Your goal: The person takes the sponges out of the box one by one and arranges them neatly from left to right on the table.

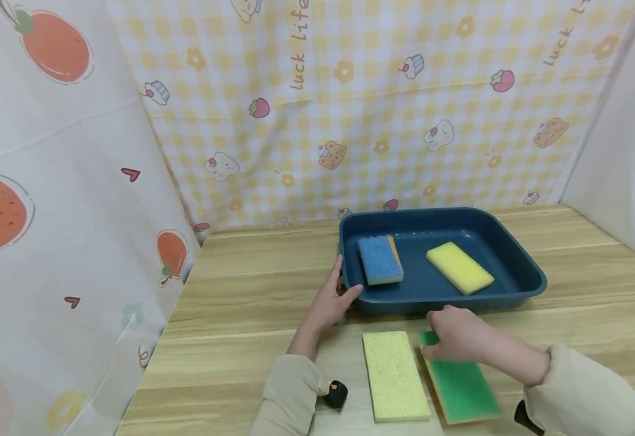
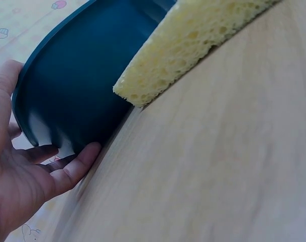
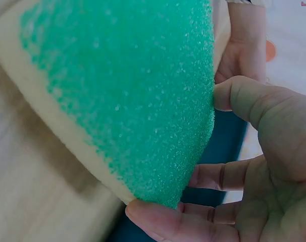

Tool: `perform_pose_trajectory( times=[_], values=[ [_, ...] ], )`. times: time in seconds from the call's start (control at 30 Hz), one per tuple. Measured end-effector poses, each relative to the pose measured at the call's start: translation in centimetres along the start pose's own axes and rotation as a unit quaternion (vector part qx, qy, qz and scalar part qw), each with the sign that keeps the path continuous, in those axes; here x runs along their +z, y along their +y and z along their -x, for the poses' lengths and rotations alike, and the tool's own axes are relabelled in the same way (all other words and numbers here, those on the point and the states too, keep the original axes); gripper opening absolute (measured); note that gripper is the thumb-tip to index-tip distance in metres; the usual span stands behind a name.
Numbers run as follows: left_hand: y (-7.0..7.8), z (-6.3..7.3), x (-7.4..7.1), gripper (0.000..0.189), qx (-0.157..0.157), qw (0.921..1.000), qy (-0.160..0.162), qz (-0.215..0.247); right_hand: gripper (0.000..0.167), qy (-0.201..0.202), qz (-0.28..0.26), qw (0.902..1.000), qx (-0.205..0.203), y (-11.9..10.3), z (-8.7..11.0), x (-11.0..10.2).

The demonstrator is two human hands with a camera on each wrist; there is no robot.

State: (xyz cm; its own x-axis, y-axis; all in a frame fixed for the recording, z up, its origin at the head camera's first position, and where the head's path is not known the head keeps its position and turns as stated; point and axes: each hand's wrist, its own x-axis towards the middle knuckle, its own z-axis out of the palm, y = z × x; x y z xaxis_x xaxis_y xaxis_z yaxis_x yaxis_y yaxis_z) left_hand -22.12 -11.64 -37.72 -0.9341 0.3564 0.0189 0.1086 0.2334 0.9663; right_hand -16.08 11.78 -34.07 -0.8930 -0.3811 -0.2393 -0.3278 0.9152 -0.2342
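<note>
My left hand (image 1: 329, 303) holds the front left corner of a dark blue rectangular pan (image 1: 437, 300). In the left wrist view its thumb lies at the rim and the other fingers are against the outer wall. My right hand (image 1: 461, 334) pinches the far end of a green-topped scouring sponge (image 1: 467, 390) by its edges. The right wrist view shows the sponge's pale yellow foam layer under the rough green face (image 3: 128, 101). Left of it, a plain yellow sponge (image 1: 396, 375) lies flat on the table.
Inside the pan lie a blue-topped sponge (image 1: 379, 259) at the left and a yellow sponge (image 1: 460, 267) at the right. All stand on a wood-grain table (image 1: 230, 315). A patterned cloth (image 1: 350, 109) hangs behind the pan, with more cloth at both sides.
</note>
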Motion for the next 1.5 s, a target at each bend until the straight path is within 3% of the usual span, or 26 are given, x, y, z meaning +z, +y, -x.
perform_pose_trajectory(
  times=[0.33, 0.6, 0.77, 1.5],
  values=[
    [-0.4, -0.3, 0.1, 0.073, 0.004, 1.0, 0.001, 0.007, 0.05, 0.007, -0.005, 1.0, -0.005, 0.3, -0.6, 0.6],
    [-0.4, -0.3, 0.1, 0.073, -0.005, 1.0, 0.005, 0.007, 0.03, 0.006, -0.03, 0.9995, 0.003, 0.4, -0.9, 1.0],
    [-0.4, -0.3, 0.1, 0.073, -0.002, 0.9999, 0.005, 0.008, 0.027, 0.008, -0.035, 0.9994, 0.003, 0.3, -1.1, 1.3],
    [-0.3, -0.2, 0.1, 0.073, -0.003, 0.9997, 0.007, 0.024, 0.036, -0.01, -0.048, 0.9987, 0.016, 0.4, -1.7, 1.7]
  ],
)
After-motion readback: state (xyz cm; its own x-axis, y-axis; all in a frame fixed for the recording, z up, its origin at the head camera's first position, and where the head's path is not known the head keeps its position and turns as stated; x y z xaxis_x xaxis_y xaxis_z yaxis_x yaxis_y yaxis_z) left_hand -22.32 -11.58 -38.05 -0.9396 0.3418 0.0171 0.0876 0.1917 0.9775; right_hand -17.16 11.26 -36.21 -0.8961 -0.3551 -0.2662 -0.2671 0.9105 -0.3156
